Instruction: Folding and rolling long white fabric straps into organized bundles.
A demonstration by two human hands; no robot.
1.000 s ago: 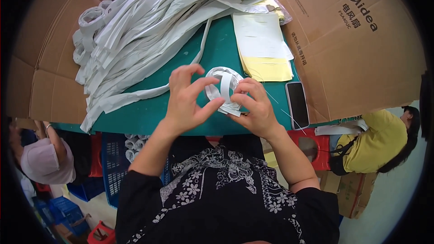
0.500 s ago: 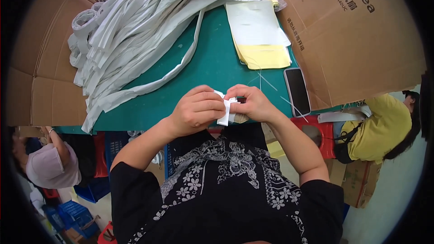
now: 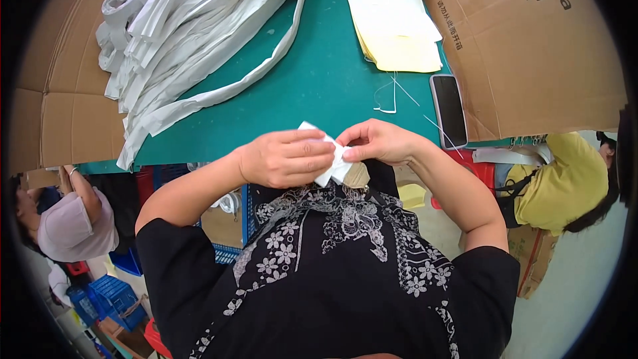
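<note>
Just off the near edge of the green table (image 3: pixel 325 66), both hands hold a small white folded piece (image 3: pixel 340 165), perhaps paper or cloth. My left hand (image 3: pixel 284 158) is closed on its left side, fingers laid across it, with a corner sticking out above them. From the right, my right hand (image 3: pixel 382 143) pinches it between thumb and forefinger. Right below the piece shows a beige many-sided thing (image 3: pixel 357 176) with a small shiny bit at its lower edge; its kind and what bears it are unclear.
Long white strips (image 3: pixel 193 46) lie heaped at the left. White and yellow sheets (image 3: pixel 392 26) are stacked at the back right, near a phone (image 3: pixel 450 110) and thin white ties (image 3: pixel 395 100). Cardboard (image 3: pixel 531 60) flanks the table. Other people sit on both sides.
The view has shifted, so the table and its things appear higher. The white piece has tilted in my hands, and more of the beige thing shows beneath it.
</note>
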